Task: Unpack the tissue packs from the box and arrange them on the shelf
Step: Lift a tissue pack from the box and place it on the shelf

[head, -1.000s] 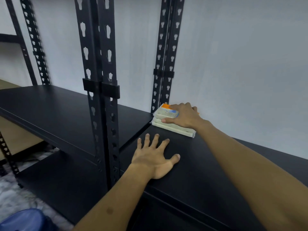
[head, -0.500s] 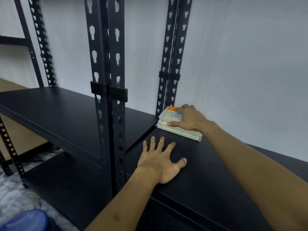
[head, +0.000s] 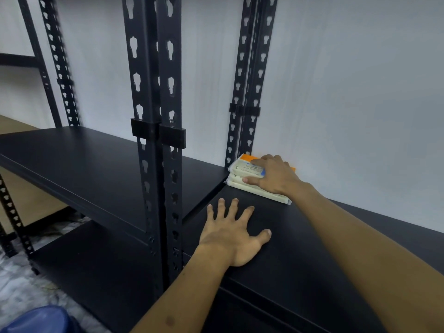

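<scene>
Two white tissue packs [head: 242, 168] lie stacked in the back left corner of the black shelf [head: 305, 251], against the wall; the top one has an orange and blue label. My right hand [head: 274, 175] holds the stack, fingers draped over the top pack and thumb against the front side. It hides the packs' right part. My left hand [head: 234, 234] rests flat on the shelf in front of the packs, fingers spread, holding nothing. No box is in view.
Black slotted uprights [head: 156, 92] stand at the shelf's front left, another pair [head: 247, 80] at the back by the packs. A second black shelf [head: 72, 162] extends left, with lower boards beneath. A blue object [head: 36, 319] sits at bottom left.
Both hands and the packs keep their places on the shelf. Only my view has shifted a little.
</scene>
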`<state>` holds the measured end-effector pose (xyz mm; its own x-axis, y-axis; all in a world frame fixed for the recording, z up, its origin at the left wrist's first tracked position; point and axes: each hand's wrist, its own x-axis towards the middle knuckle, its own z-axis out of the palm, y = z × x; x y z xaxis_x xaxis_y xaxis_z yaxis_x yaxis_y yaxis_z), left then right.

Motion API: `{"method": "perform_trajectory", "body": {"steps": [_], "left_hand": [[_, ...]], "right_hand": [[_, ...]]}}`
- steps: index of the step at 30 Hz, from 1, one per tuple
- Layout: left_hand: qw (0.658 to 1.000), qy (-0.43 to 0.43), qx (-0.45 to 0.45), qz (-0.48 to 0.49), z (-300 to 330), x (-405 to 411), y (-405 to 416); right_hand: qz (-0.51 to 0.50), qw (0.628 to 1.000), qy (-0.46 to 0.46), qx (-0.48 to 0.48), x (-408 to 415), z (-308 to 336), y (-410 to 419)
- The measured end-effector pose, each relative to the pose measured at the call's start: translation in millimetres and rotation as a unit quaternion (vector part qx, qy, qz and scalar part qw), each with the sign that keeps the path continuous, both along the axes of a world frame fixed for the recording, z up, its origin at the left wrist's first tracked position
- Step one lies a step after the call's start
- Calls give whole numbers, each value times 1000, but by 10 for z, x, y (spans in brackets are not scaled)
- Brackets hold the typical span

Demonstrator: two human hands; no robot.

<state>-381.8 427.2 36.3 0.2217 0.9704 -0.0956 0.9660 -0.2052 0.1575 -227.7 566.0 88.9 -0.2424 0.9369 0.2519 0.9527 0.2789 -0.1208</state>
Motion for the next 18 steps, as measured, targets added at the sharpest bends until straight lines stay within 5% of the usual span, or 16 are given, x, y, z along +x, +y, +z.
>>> {"method": "perform_trajectory", "body": {"steps": [6, 13, 18], "left_hand": [[1000, -3, 0, 1, -4, -2, -6], [1000, -17, 5, 1, -4, 5, 0], [1000, -25, 8, 2, -15, -6, -13]], "right_hand": [[7, 1000, -19, 7, -10, 36, -48], [-1, 978, 136, 161, 530, -10, -761], [-128, 990, 55, -32, 1480, -483, -1308]]}}
